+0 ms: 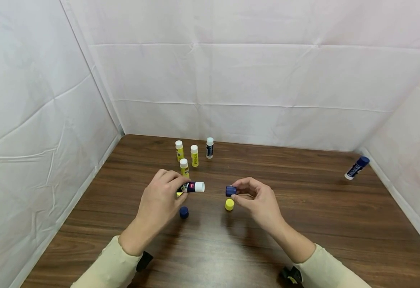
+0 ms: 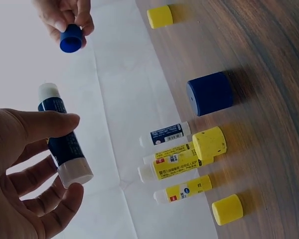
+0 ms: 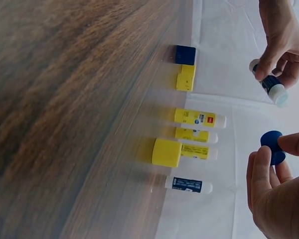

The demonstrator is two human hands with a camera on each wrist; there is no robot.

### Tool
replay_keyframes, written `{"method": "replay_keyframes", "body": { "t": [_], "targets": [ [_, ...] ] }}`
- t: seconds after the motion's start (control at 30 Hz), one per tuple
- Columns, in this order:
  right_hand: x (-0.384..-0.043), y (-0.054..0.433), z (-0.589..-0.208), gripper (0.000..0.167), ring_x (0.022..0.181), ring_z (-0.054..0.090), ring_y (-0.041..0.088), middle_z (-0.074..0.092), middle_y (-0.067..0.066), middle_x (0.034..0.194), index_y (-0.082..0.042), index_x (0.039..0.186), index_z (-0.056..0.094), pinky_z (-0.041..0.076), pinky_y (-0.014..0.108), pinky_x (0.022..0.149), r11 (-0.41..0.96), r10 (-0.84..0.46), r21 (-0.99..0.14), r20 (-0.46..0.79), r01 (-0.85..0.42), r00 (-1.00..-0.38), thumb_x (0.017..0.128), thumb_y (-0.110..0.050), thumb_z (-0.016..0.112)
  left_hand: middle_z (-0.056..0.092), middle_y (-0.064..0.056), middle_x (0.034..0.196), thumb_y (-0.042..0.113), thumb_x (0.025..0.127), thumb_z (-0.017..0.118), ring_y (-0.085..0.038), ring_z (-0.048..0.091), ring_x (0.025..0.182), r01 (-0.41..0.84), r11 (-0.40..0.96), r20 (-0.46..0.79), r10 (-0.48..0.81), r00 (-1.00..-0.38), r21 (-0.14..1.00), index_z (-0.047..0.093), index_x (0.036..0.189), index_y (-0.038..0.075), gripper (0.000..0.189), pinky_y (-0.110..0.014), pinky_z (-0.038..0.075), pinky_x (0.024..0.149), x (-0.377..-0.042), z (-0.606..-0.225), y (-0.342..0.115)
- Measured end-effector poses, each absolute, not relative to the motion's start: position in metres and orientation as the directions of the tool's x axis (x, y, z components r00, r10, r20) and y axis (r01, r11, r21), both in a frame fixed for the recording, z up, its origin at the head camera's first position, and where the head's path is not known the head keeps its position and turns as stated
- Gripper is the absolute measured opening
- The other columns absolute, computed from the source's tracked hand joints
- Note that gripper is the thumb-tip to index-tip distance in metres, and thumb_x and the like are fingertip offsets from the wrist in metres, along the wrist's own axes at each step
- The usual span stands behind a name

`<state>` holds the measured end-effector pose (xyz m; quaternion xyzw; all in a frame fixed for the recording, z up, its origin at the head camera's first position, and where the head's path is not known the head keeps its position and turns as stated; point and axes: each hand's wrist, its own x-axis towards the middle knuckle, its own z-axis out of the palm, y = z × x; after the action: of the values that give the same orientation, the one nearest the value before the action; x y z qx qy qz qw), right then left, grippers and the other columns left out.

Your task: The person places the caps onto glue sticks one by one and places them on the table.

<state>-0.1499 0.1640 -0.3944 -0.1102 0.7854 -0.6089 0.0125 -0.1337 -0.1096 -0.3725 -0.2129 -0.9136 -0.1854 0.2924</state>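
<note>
In the head view my left hand [image 1: 159, 194] grips a navy glue stick [image 1: 189, 187] lying nearly level, its white uncapped end pointing right. Thumb and fingers curl round its barrel in the left wrist view, where the white base also shows. Opposite it, my right hand [image 1: 263, 202] pinches a loose blue cap [image 1: 230, 191] between thumb and fingertips. The cap's hollow mouth [image 2: 71, 46] faces the glue stick in the left wrist view, and a gap separates the two. Below the right fingers, a yellow cap [image 1: 229, 205] sits on the table.
Three yellow glue sticks [image 1: 194, 156] without caps and an uncapped navy one [image 1: 210, 149] stand behind my left hand. Another blue cap [image 1: 184, 212] and more yellow caps [image 2: 227, 209] are nearby. A blue-capped glue stick [image 1: 356, 168] stands far right. White cloth walls [image 1: 249, 76] border the wooden table.
</note>
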Motion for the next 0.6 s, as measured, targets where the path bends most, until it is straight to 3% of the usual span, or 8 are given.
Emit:
{"method": "replay_keyframes", "body": {
  "t": [0.6],
  "targets": [
    [-0.1474,0.1645,-0.3962,0.024,0.096,0.071,0.022,0.071,0.013,0.107,-0.006,0.11,0.069,0.059,0.026,0.081,0.222,-0.189,-0.962,0.116,-0.157,-0.975,0.087,-0.003,0.078,0.067,-0.003,0.098,0.004,0.07,0.093,-0.023,0.056,0.094,0.533,0.821,0.635,0.302,-0.711,0.206,0.081,0.102,0.011,0.035,-0.032,0.054,0.077,-0.1336,-0.3757,-0.1057]
  ]
}}
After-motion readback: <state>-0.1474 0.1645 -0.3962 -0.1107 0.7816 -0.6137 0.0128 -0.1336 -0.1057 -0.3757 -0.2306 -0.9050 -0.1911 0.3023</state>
